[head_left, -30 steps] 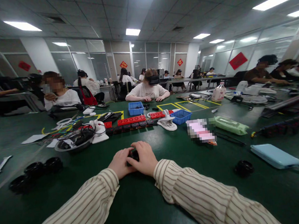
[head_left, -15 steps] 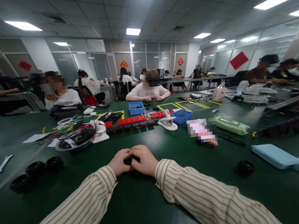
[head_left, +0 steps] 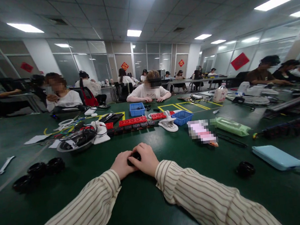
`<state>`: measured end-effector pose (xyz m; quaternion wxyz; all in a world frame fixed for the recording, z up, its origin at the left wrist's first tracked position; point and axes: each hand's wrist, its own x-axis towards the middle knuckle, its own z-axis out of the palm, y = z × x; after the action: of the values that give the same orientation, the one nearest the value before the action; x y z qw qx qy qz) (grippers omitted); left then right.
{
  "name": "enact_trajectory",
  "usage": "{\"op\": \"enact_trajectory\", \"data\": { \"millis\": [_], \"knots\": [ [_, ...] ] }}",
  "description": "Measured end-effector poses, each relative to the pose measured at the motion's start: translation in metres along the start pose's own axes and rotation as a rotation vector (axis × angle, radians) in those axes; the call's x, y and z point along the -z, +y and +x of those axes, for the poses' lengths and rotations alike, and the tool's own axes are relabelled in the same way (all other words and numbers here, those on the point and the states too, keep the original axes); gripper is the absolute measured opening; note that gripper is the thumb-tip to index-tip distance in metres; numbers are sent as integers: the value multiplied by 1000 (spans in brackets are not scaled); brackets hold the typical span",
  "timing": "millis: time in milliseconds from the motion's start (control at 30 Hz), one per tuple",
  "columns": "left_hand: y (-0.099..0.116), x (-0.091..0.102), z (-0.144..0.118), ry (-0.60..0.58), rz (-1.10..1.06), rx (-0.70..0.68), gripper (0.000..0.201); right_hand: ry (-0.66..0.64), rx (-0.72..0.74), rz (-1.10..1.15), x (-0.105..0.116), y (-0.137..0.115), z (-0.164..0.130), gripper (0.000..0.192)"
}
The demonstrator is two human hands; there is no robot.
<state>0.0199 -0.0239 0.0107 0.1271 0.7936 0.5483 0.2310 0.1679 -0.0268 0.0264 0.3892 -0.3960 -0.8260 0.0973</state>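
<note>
grip: left hand (head_left: 122, 164) and right hand (head_left: 145, 159) meet, fingers closed from both sides around a small black part (head_left: 133, 157); only its top shows.
place: part sits between the two palms, low over the green table (head_left: 155, 212).
handling: likely light, stiff, smooth; small enough to slip, so a fingertip pinch on opposite sides suits.
nearby: more black round parts (head_left: 38, 170) well off beyond the left hand; another black piece (head_left: 245, 168) and a blue case (head_left: 276, 156) off past the right.

matt green table (head_left: 139, 214), striped cloth sleeves (head_left: 196, 197), glossy black plastic part (head_left: 133, 157).
</note>
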Motion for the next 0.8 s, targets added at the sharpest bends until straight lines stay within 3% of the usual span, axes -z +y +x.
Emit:
{"op": "enact_trajectory", "data": {
  "millis": [133,333,467,600,667,800],
  "knots": [
    [3,5,0,-60,-130,-25,34,-31,103,70,-3,3,1,12],
    [-9,9,6,-220,-272,-116,23,-77,223,168,-5,2,0,16],
    [-11,5,6,-150,-211,-148,42,-56,207,122,-1,-2,-2,20],
    [-4,2,0,-51,-78,-95,69,21,58,13,2,-3,-2,39],
    [1,0,-2,-10,31,-37,65,13,-14,-41,0,-2,-1,39],
    [4,0,-2,-16,165,6,38,-21,-40,-79,-5,1,1,29]
  ]
}}
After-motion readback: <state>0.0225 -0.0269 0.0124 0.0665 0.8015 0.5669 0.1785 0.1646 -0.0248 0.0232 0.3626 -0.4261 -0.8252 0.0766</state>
